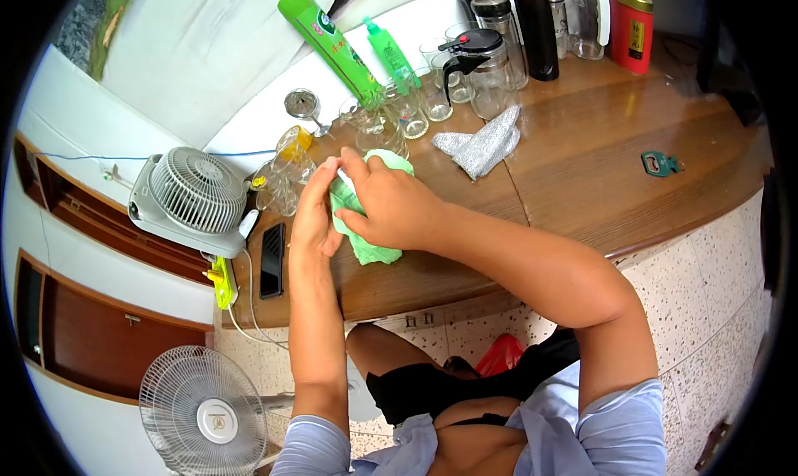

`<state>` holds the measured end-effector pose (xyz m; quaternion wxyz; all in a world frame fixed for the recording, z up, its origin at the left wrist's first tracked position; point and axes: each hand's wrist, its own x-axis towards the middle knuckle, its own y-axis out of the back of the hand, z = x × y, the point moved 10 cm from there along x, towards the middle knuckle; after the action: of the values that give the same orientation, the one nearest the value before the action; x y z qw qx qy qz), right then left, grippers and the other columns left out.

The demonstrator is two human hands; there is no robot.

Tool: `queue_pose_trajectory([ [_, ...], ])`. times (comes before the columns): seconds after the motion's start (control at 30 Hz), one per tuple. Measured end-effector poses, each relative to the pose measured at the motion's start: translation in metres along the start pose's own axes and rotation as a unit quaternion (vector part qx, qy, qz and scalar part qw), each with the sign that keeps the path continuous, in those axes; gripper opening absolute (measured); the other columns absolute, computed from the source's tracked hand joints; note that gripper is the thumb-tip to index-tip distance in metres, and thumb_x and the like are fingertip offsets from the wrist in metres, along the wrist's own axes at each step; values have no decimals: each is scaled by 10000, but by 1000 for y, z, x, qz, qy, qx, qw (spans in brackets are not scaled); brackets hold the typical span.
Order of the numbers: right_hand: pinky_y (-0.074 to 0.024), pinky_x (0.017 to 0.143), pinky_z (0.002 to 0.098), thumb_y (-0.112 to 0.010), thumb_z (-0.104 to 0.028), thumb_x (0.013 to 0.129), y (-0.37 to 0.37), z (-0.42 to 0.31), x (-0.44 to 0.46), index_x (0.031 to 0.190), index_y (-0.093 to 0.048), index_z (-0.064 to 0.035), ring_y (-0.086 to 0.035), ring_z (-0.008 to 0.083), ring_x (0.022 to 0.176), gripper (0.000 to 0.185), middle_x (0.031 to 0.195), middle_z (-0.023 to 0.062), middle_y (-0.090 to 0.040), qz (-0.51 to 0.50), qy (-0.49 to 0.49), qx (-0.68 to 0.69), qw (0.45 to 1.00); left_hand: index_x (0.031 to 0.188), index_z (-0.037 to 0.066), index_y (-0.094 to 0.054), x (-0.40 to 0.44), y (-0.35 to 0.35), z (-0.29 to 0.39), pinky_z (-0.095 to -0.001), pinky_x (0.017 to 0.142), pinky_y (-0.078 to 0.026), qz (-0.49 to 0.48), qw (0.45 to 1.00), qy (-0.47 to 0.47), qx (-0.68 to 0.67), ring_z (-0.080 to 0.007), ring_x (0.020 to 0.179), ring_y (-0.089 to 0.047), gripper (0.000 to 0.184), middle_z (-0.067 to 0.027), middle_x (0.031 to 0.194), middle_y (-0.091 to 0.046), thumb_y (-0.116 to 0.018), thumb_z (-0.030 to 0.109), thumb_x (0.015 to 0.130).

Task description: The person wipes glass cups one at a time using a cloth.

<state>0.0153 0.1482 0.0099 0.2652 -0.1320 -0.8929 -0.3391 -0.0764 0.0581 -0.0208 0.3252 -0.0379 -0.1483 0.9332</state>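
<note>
My right hand (391, 200) is closed on a light green cloth (376, 251) above the wooden table. Close beside it, my left hand (316, 212) is raised with its palm toward the cloth, fingertips near those of my right hand. A small white object (346, 182) shows between the two hands; what it is I cannot make out. Whether my left fingers grip it is hidden. Part of the green cloth hangs below my right hand. A grey cloth (482, 146) lies crumpled on the table to the right, near a glass pot (490, 85) with a black handle.
Glasses (413, 114), a green spray can (328, 48), a green bottle (387, 50), a black flask (534, 29) and a red tin (632, 32) line the table's back. A phone (272, 261) and box fan (197, 191) are left; a bottle opener (659, 164) lies right.
</note>
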Motion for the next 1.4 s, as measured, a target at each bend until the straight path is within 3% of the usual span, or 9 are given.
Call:
queue_pose_trajectory([
  [0.17, -570, 766, 548, -737, -325, 929, 28, -5, 6, 1600, -326, 29, -684, 512, 884, 864, 1097, 329, -625, 78, 19, -13, 997, 1534, -5, -474, -20, -45, 18, -391, 1050, -528, -75, 994, -43, -68, -223, 1196, -642, 553, -116, 1297, -658, -625, 226, 1054],
  [0.4, -574, 755, 550, -750, -311, 919, 30, -16, 7, 1526, -403, -6, -696, 498, 886, 763, 1083, 298, -599, 62, 39, -30, 997, 1615, -41, -338, -15, -22, 24, -333, 1087, -519, -120, 990, -75, 12, -228, 1271, -627, 723, -165, 1379, -607, -613, 39, 951],
  [0.57, -573, 752, 543, -784, -272, 908, 21, -25, 9, 1470, -401, -49, -697, 483, 891, 716, 1090, 276, -601, 47, 53, -37, 997, 1624, -56, -286, -19, -12, 49, -430, 1184, -458, -101, 983, -119, -100, -326, 1372, -567, 764, -288, 1521, -513, -485, -32, 887],
  [0.77, -529, 648, 409, -830, -197, 896, 25, -35, 6, 1446, -395, -12, -642, 294, 780, 725, 1044, 188, -581, 80, 57, 43, 994, 1628, -23, -278, -26, -3, 65, -477, 1242, -378, -88, 959, -203, -179, -364, 1462, -479, 815, -280, 1612, -414, -522, 16, 851],
  [0.97, -507, 618, 273, -807, -170, 944, 35, -33, 4, 1544, -293, -10, -617, 169, 831, 806, 1074, 115, -576, 152, 51, 142, 977, 1535, -19, -381, -23, -7, 49, -432, 1171, -446, -154, 934, -183, -267, -310, 1312, -581, 733, -184, 1434, -537, -578, 66, 835],
  [1.1, -518, 682, 261, -748, -124, 992, 39, -37, 4, 1565, -265, -24, -597, 153, 969, 757, 1159, 121, -547, 158, 62, 206, 964, 1462, -23, -506, -16, -17, 38, -455, 1136, -489, -218, 903, -133, -346, -289, 1252, -622, 600, -155, 1333, -628, -592, 65, 875],
  [1.13, -465, 820, 254, -657, -52, 1035, 39, -43, 4, 1567, -244, -76, -515, 120, 978, 673, 1169, 88, -520, 141, 44, 204, 968, 1363, -24, -608, -18, -22, 41, -454, 1127, -503, -236, 897, -143, -345, -275, 1252, -628, 399, -143, 1316, -653, -581, 59, 974],
  [1.23, -459, 810, 253, -654, -48, 1033, 42, -36, 6, 1568, -240, -72, -515, 118, 981, 677, 1158, 85, -524, 145, 61, 164, 974, 1251, -46, -668, -15, -28, 29, -370, 1074, -541, -177, 920, -121, -329, -231, 1151, -669, 238, -131, 1285, -662, -559, 60, 1067],
  [1.4, -442, 753, 243, -662, -54, 1012, 43, -29, 8, 1589, -246, -73, -521, 114, 896, 711, 1123, 85, -550, 140, 106, 135, 975, 1062, 2, -676, -20, -24, 29, -289, 921, -564, -74, 932, -206, -290, -123, 983, -661, 138, -45, 1056, -669, -773, 56, 981],
])
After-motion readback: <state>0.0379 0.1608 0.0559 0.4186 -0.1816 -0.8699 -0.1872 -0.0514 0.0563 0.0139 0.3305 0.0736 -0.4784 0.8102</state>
